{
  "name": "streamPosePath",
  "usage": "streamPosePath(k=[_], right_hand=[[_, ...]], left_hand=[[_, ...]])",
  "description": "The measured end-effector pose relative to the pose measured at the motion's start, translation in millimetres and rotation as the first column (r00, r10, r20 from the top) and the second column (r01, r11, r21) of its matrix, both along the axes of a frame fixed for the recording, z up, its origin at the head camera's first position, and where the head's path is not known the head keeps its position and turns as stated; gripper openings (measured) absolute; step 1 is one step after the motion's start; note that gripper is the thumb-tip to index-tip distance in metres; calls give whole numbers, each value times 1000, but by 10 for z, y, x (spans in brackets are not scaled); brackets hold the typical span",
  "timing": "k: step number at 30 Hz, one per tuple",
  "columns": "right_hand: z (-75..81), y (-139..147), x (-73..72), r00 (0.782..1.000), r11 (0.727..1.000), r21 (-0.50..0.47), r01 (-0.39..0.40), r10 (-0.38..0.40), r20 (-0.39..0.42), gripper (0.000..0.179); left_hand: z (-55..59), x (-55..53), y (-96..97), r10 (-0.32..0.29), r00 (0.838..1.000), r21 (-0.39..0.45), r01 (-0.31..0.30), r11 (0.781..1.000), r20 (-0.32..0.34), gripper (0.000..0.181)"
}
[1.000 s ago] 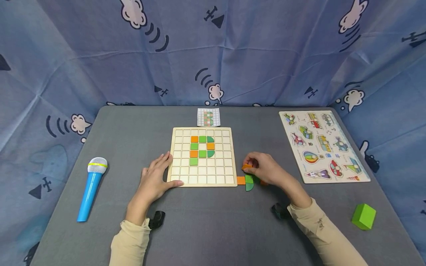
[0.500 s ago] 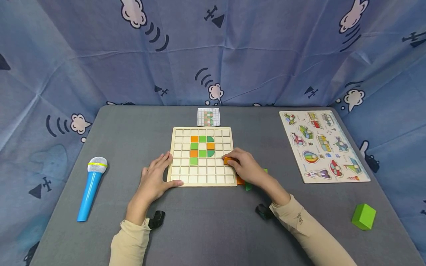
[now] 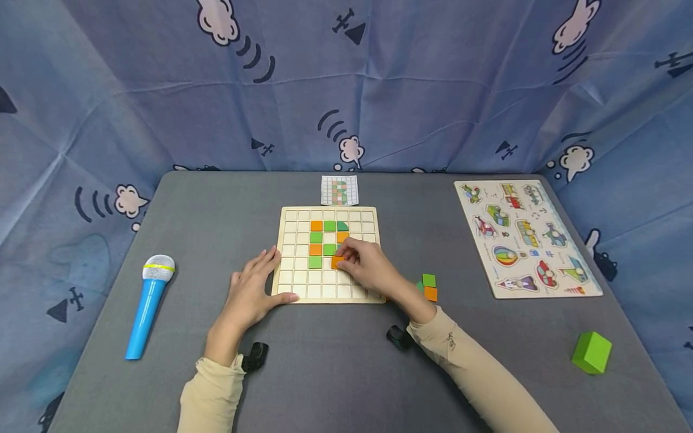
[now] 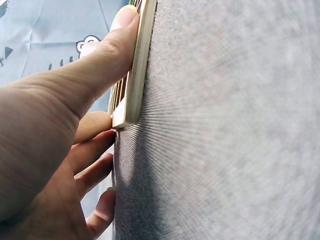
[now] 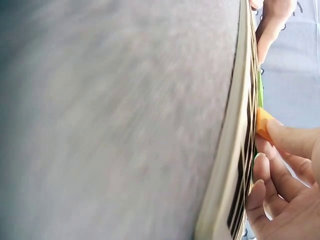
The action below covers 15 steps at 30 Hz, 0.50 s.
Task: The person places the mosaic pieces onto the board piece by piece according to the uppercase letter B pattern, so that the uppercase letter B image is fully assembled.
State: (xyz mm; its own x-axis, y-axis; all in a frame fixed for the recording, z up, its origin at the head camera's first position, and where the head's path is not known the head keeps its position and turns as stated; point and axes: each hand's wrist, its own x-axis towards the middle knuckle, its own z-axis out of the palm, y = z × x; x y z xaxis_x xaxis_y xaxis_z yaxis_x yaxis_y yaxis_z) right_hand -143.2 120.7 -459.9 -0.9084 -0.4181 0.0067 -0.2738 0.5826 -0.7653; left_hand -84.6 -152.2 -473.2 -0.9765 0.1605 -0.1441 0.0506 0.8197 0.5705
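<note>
The left grip rested, fingers apart, against the board, where seated tiles filled several spaces, while the right grip, clamped on an orange square, held it there, tilted, and loose tiles on the desk apparently awaited placement

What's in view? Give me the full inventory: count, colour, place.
Table: one, grey, centre
Curtain: one, blue, printed, behind table
Grid: one, pale wood, on table
Card: one, white, patterned, behind grid
Grid tiles: at least three orange, five green, on grid
Held tile: one, orange, pinched at grid
Loose tiles: several, green and orange, right of grid, partly hidden
Puzzle: one, cream, multicoloured pictures, far right
Microphone: one, blue and silver, left
Block: one, green, near right
Wrist cameras: two, black, at wrists
Sleeves: two, beige, on forearms
Left hand: one, at grid's near-left corner
Right hand: one, over grid
</note>
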Motion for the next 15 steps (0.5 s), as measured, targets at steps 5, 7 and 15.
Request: streamPosePath(k=[5, 7, 15], right_hand=[[-5, -105, -24, 1000, 1000, -4, 29, -29, 10, 8], [-2, -136, -32, 999, 999, 6, 37, -37, 4, 8], [1, -204, -46, 999, 998, 52, 34, -32, -30, 5]], left_hand=[[1, -2, 1, 1, 1000, 4, -1, 1000, -2, 107], [0, -3, 1, 3, 1000, 5, -3, 1000, -5, 107], [-5, -7, 8, -1, 1000, 1, 1, 1000, -11, 107]])
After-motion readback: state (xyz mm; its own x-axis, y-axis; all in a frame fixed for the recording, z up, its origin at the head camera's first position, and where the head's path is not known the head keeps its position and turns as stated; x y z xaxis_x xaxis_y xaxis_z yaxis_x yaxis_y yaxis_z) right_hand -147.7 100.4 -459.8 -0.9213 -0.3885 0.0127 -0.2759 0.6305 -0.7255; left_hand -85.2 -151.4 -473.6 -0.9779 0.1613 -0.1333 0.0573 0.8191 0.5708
